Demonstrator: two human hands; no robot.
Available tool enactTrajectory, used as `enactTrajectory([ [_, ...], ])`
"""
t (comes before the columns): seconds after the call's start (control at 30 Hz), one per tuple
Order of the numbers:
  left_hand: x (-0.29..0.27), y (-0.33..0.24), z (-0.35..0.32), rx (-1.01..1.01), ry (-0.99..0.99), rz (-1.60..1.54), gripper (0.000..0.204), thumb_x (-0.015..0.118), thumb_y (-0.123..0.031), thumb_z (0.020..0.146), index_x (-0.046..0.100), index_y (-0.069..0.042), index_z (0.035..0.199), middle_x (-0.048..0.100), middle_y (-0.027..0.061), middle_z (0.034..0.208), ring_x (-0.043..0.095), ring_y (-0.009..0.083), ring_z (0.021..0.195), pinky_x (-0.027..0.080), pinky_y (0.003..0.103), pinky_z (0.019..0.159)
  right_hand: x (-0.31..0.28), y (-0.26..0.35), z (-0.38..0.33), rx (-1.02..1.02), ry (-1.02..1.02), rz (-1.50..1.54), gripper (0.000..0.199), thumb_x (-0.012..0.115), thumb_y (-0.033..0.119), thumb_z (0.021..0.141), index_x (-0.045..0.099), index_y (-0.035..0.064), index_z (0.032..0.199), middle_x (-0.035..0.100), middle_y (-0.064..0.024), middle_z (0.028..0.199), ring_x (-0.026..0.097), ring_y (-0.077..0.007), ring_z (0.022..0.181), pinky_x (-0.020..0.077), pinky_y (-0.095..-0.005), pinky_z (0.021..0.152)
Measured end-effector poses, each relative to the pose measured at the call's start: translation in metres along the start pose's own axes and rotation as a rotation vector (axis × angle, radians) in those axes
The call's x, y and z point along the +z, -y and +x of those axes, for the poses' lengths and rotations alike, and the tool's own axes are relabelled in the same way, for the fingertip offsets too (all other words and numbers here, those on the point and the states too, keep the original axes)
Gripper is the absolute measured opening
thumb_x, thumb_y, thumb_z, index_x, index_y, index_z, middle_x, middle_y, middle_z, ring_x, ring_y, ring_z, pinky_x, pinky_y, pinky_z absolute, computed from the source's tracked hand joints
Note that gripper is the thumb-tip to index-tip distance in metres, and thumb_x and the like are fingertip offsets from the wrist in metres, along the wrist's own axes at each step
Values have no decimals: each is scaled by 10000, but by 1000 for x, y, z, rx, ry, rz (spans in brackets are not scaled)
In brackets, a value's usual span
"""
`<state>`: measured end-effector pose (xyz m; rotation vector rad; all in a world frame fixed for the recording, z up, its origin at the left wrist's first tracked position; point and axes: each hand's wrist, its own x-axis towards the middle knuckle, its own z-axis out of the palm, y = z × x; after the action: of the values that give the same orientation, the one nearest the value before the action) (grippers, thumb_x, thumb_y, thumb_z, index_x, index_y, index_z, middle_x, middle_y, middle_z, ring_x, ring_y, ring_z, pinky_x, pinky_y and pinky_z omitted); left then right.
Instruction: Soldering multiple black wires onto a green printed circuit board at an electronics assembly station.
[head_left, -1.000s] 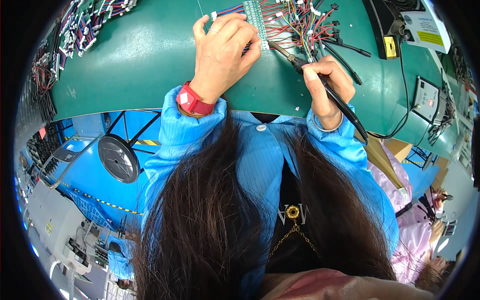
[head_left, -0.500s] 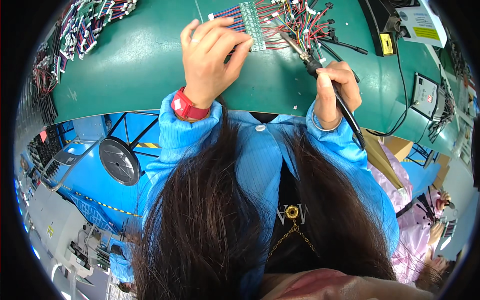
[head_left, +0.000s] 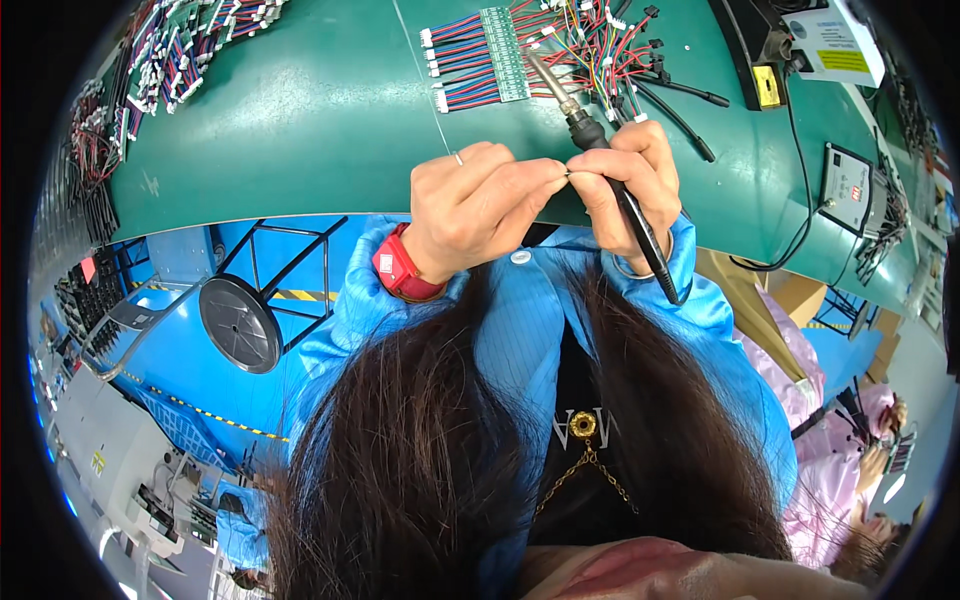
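Note:
My right hand [head_left: 630,185] is closed around the black handle of a soldering iron [head_left: 587,132], its metal tip pointing up and left. That tip is over the right edge of a green circuit board strip [head_left: 506,55]. Red, blue and black wires with white plugs leave the board on the left, and more wires leave it on the right. Thin solder wire [head_left: 441,128] runs down from the table's far side to my left hand [head_left: 480,205], which is closed in a pinch. The fingertips of both hands meet below the iron, with a tiny dark bit between them.
A tangle of coloured cables [head_left: 610,60] lies right of the board. Bundled wires with white plugs [head_left: 180,60] are heaped at the far left. A black device [head_left: 750,50] and a small grey box [head_left: 850,190] stand at the right, where a black cord [head_left: 803,170] loops down.
My left hand has moved down and right from the board, uncovering its left wires. My right hand has shifted left with the soldering iron, and the fingertips of both hands have come together.

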<state>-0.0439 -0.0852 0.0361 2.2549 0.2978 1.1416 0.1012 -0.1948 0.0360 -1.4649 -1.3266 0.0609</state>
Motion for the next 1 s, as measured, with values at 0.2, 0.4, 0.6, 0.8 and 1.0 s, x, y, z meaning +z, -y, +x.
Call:
enactTrajectory([
  [0.2,-12,5,5,-143,29,-45,145,762,-42,737,735,-101,866,520,-15,641,406,137,480,329,257,422,-1,-8,-1,33,-93,5,66,728,28,766,697,30,825,542,-69,801,454,-142,623,393,-247,554],
  [0.4,-19,51,15,-137,68,153,106,721,-34,742,677,-108,805,604,-17,713,580,170,776,464,288,710,-6,-2,4,433,-362,411,32,652,13,810,672,1,832,569,-72,777,453,-131,613,390,-246,570],
  [0.6,-4,75,22,-50,155,108,109,693,-53,756,620,-130,781,691,-52,862,610,191,1089,408,387,989,-13,-23,-7,371,-103,349,49,621,18,834,659,-13,839,577,-63,724,451,-123,594,377,-235,566],
  [0.8,0,75,21,-129,258,207,100,651,-66,812,599,-145,780,751,-87,998,557,195,1256,274,472,1119,-10,-19,-3,378,-84,287,38,632,16,826,656,-13,829,567,-54,683,457,-127,580,365,-234,560],
  [1.0,2,73,20,-118,258,255,112,656,-76,810,586,-153,770,750,-110,974,564,182,1230,251,510,1114,-9,-20,-2,407,-66,269,33,641,14,818,655,-16,815,579,-59,696,470,-131,590,366,-237,559],
])
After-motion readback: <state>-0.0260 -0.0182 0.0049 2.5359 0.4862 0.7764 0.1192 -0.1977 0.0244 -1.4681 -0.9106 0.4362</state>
